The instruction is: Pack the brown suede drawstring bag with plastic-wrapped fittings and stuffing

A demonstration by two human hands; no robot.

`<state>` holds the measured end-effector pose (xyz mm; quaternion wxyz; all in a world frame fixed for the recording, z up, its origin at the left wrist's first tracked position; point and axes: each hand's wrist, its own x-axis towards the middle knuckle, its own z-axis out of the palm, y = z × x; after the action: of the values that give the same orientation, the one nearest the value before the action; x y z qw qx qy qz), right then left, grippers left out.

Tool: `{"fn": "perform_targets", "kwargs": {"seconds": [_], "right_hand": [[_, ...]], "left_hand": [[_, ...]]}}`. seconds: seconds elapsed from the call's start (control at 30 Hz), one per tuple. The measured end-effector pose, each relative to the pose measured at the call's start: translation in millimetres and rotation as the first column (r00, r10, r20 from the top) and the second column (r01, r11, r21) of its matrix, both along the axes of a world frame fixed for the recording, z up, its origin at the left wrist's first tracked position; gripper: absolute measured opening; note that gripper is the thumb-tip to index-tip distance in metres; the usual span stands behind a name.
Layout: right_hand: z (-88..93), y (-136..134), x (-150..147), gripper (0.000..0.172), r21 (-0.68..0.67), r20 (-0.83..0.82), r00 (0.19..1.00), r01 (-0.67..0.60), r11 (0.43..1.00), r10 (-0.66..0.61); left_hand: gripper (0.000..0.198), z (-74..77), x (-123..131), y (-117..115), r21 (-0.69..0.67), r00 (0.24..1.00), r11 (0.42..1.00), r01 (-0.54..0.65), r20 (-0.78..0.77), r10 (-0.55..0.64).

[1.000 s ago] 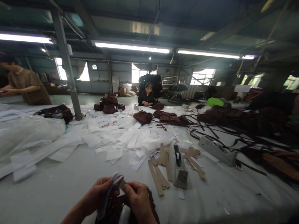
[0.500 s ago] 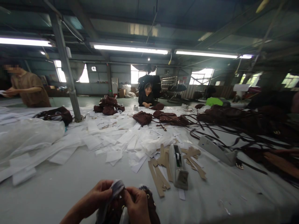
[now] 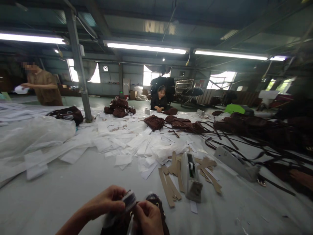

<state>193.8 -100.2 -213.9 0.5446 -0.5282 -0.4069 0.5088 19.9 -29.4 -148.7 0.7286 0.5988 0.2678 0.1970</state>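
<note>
At the bottom of the head view, a dark brown bag [image 3: 163, 209] with metal eyelets lies close to me on the table. My left hand [image 3: 111, 200] pinches a strip in translucent wrapping [image 3: 129, 199] above the bag. My right hand [image 3: 148, 217] has its thumb and fingers pressed together at the strip's right end. Part of the bag is hidden behind both hands. Just right of them stand a grey tape dispenser [image 3: 193, 182] and flat brown card strips [image 3: 168, 187].
White paper pieces [image 3: 123, 160] and plastic film [image 3: 36, 133] cover the table's middle and left. A second dispenser [image 3: 234, 163] and brown bags [image 3: 254, 125] lie at right. One person [image 3: 160, 99] sits across; another [image 3: 45, 85] stands at far left.
The view has turned slightly left, so the surroundings appear shifted right. Both hands still pinch the wrapped strip, which is tilted a little differently. The person at far left now holds something white in clearer view.
</note>
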Motion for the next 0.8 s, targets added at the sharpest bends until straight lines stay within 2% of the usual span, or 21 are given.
{"fn": "perform_targets", "kwargs": {"seconds": [0.13, 0.3, 0.43, 0.5, 0.6, 0.7, 0.8], "right_hand": [[1.0, 2, 2, 0.040, 0.062, 0.009, 1.000, 0.015, 0.998, -0.015], [6.8, 3, -6, 0.040, 0.117, 0.047, 0.997, 0.063, 0.991, -0.068], [-2.4, 3, -6, 0.050, 0.131, 0.041, 0.996, 0.073, 0.989, -0.079], [-8.2, 3, -2, 0.053, 0.059, 0.021, 0.999, 0.037, 0.998, -0.038], [-9.9, 4, 3, 0.045, -0.009, 0.029, 0.999, -0.031, 0.999, 0.031], [-2.0, 6, 6, 0.044, 0.008, 0.058, 0.995, -0.084, 0.996, 0.083], [7.9, 10, 7, 0.044, -0.015, 0.051, 0.986, -0.159, 0.987, 0.160]], "left_hand": [[0.040, 0.8, 3, -1, 0.005, 0.997, 0.997, 0.074, 0.019, -0.074], [0.030, -0.4, 4, 2, -0.014, 1.000, 1.000, 0.022, 0.012, -0.022], [0.026, -3.3, -2, 5, -0.025, 0.998, 0.998, -0.054, 0.041, 0.055], [0.022, -3.7, -4, 5, -0.015, 0.996, 0.997, -0.082, 0.032, 0.082], [0.020, -1.1, -5, 4, -0.023, 0.999, 1.000, -0.020, 0.037, 0.020], [0.023, 2.3, -4, 3, -0.047, 0.997, 0.997, 0.059, 0.043, -0.057], [0.023, 0.7, -3, 4, -0.073, 0.998, 0.997, 0.036, 0.048, -0.033]]}}
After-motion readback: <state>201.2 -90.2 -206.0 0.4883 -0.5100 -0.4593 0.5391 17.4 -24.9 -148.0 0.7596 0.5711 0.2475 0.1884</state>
